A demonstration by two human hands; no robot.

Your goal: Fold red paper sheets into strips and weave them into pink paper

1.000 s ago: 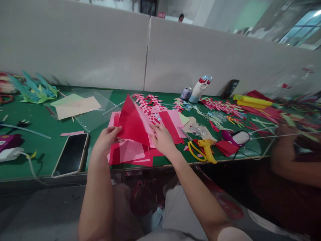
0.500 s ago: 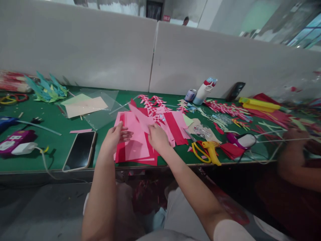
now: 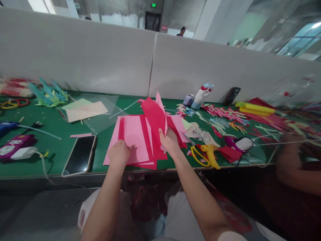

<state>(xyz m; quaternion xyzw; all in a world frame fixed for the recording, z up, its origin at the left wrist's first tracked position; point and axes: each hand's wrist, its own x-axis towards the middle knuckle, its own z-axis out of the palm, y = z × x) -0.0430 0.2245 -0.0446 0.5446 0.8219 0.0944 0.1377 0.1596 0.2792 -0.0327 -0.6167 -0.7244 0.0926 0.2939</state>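
Observation:
Pink and red paper sheets point(image 3: 136, 134) lie in a loose stack at the table's front edge. My left hand point(image 3: 119, 152) is closed at the stack's lower left, on a pink sheet point(image 3: 112, 142); the grip itself is hidden under the fingers. A narrow red strip point(image 3: 121, 129) runs up from beneath this hand. My right hand point(image 3: 169, 140) grips folded red and pink paper point(image 3: 154, 115), tilted up above the stack's right side. Behind it, more red and pink paper point(image 3: 179, 125) lies partly covered.
Left of the stack are a phone point(image 3: 80, 154), a purple power strip point(image 3: 17, 147) and clear plastic film point(image 3: 110, 103). Yellow-handled scissors point(image 3: 198, 157), a yellow glue gun point(image 3: 211, 154) and a white bottle point(image 3: 201, 97) stand or lie right. A co-worker's arm point(image 3: 291, 160) is far right.
My right hand has moved right with its paper, whose red side now shows. My left hand has come down and closed on the stack; the pink sheet's lower left corner has shifted left.

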